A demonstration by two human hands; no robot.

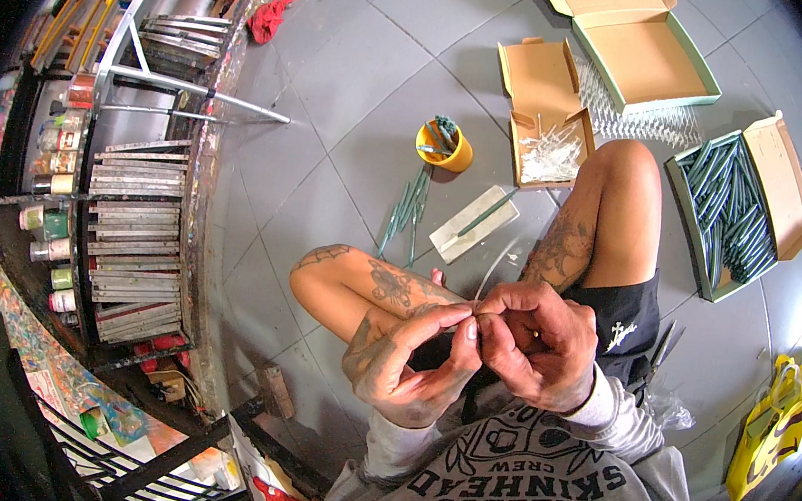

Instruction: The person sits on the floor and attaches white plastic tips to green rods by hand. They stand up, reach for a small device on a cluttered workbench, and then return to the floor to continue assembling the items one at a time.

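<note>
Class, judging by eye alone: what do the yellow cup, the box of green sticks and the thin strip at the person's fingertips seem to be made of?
Cup: probably plastic; smooth, evenly yellow.
Box: cardboard, by its matt brown inside and folded flap.
Strip: perhaps clear plastic; pale, curved, too thin to be sure.

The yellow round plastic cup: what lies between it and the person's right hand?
In the head view, a whitish rectangular slab with a slender green stick on it lies there; nearer the right hand is a thin, clear, curved strip.
</note>
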